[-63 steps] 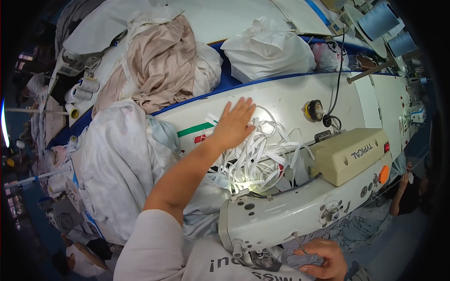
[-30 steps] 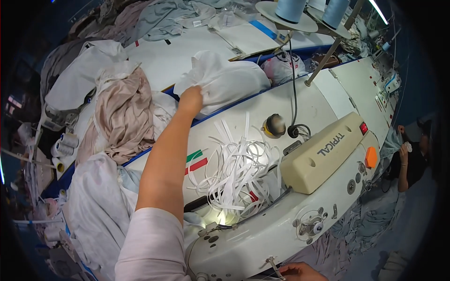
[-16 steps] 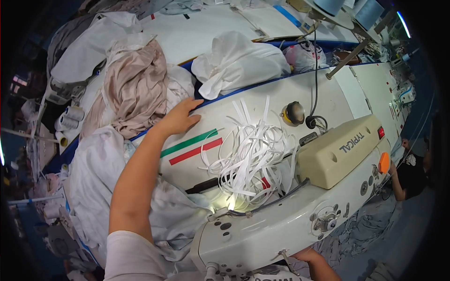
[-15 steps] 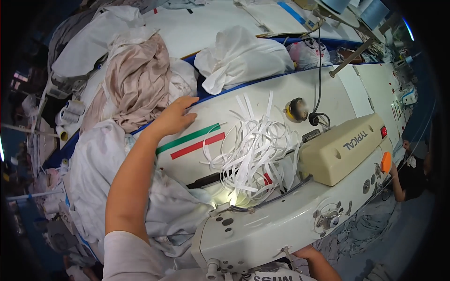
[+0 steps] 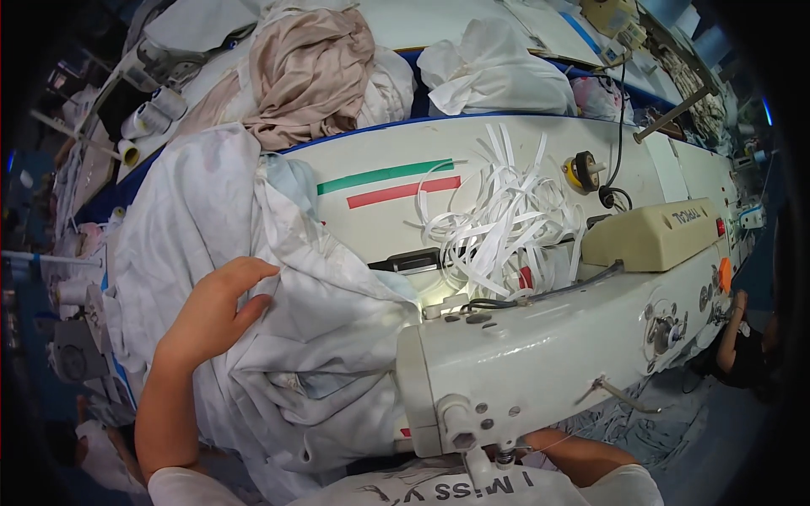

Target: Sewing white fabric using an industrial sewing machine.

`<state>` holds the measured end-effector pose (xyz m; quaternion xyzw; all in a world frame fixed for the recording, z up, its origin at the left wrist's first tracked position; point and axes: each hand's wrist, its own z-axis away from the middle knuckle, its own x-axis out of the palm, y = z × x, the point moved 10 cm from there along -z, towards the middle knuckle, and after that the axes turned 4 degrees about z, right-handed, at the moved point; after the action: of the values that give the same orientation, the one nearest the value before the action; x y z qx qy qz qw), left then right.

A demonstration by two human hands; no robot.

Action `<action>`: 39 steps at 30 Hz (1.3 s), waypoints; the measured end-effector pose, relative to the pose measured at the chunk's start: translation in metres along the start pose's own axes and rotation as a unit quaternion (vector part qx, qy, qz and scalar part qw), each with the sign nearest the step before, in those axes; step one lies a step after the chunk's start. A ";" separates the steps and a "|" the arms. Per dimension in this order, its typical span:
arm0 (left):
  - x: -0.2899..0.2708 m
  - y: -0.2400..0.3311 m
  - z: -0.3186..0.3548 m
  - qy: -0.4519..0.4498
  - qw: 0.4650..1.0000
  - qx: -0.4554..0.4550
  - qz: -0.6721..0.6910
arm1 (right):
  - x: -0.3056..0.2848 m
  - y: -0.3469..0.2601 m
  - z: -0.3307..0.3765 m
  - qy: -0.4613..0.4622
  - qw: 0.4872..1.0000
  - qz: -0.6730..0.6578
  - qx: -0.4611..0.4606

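My left hand (image 5: 215, 308) lies flat on a large crumpled white garment (image 5: 295, 354), fingers slightly curved and gripping nothing. The garment spreads over the left side of the white sewing table (image 5: 523, 139) and runs under the head of a white sewing machine (image 5: 540, 354). Only my right forearm (image 5: 582, 455) shows, below the machine head; the hand itself is hidden. A tangle of white fabric strips (image 5: 498, 228) lies on the table behind the machine, next to a green stripe (image 5: 388, 173) and a red stripe (image 5: 401, 192).
A beige cloth heap (image 5: 304, 76) and a white bundle (image 5: 498, 76) sit at the table's far edge. Thread cones (image 5: 156, 110) stand at the far left. A thread winder with a black cable (image 5: 586, 173) is on the right. Another person (image 5: 742, 346) is at the right edge.
My left hand has drawn back from the table's far side, near the white bundle and the stripes, down onto the white garment at the near left. The view has tilted down and closer.
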<state>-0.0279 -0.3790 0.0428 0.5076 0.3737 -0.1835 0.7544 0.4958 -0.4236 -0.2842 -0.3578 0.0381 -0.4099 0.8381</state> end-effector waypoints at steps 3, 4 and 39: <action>0.004 0.015 0.034 0.015 0.999 0.022 -0.025 | 0.018 0.018 -0.020 -0.053 0.993 -0.099 -0.046; 0.008 0.019 0.046 0.013 1.000 0.025 -0.008 | 0.014 0.028 -0.019 -0.036 0.998 -0.035 -0.048; 0.567 -0.300 0.363 0.043 0.814 -0.467 0.343 | -0.114 0.207 -0.063 0.435 0.878 -0.197 0.025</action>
<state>0.2828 -0.7741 -0.4970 0.1971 0.2483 0.3055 0.8979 0.5348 -0.2932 -0.4875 -0.1221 0.3169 -0.6821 0.6476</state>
